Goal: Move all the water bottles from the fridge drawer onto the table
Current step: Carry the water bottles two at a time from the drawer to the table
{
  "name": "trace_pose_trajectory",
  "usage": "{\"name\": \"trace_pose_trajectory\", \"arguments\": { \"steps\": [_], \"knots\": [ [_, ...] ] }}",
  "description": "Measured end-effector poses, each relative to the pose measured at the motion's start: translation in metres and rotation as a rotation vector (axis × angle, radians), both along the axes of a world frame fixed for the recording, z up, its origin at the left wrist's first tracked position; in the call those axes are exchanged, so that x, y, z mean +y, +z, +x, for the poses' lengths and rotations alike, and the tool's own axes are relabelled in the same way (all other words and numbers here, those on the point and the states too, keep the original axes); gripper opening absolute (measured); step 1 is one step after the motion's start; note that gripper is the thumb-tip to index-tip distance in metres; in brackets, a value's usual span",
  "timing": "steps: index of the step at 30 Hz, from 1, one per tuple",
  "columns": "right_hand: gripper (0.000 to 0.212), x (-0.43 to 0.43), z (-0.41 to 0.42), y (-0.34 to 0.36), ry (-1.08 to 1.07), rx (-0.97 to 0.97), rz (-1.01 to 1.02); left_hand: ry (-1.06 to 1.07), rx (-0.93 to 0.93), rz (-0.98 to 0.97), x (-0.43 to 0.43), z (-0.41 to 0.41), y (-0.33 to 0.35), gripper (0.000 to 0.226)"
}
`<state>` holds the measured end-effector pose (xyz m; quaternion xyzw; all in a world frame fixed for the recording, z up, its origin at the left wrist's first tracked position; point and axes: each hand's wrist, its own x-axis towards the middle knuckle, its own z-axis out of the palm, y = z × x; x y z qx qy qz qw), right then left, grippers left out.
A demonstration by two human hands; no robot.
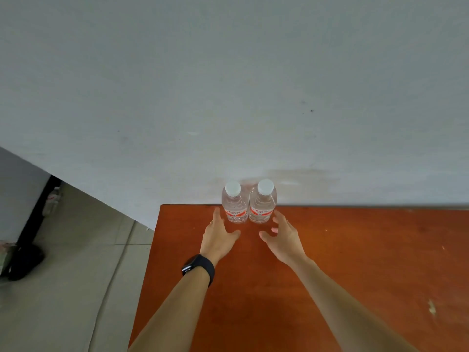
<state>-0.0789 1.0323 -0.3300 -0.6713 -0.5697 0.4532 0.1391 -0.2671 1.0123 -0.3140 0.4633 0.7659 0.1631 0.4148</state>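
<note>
**Two bottles stand on the tabletop**

Two water bottles, the left bottle point(234, 203) and the right bottle point(262, 201), stand upright and touch side by side in the middle of the frame. They are at the far edge of the brown tabletop point(355, 250), close to the grey wall point(228, 97).

The left hand point(219, 233) and the right hand point(283, 237) are wide, with fingers spread, just beside the bottles. They hold nothing.

The bottles look full, so they are likely a bit heavy. The thin clear plastic may squash, and it may be slippery. The best place to hold is round the middle, at the red label.

A black watch point(199, 266) sits on the left wrist. At the left of the frame, over the floor point(76, 250), a blurry thing may be another bottle. Nothing stands between hands and bottles.
</note>
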Motion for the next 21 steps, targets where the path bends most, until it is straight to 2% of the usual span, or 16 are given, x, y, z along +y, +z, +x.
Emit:
{"name": "trace_pose_trajectory", "arguments": {
  "steps": [4,8,13,17,21],
  "knots": [
    [0.056,-0.034,0.026,0.029,0.028,-0.057,0.02,-0.2,0.079,-0.129,-0.034,0.008,0.018,0.058],
    [0.037,-0.088,0.061,0.072,0.003,-0.119,0.162,-0.419,0.156,-0.067,-0.069,0.034,0.044,0.048],
    [0.033,-0.175,0.117,0.115,-0.007,-0.263,0.248,-0.713,0.33,0.124,-0.104,0.089,0.079,0.043],
    [0.032,-0.243,0.179,0.142,-0.106,-0.374,0.326,-0.917,0.353,0.246,-0.128,0.153,0.108,0.044],
    [0.037,-0.312,0.247,0.172,-0.27,-0.522,0.308,-1.1,0.348,0.369,-0.153,0.242,0.134,0.046]
  ]
}}
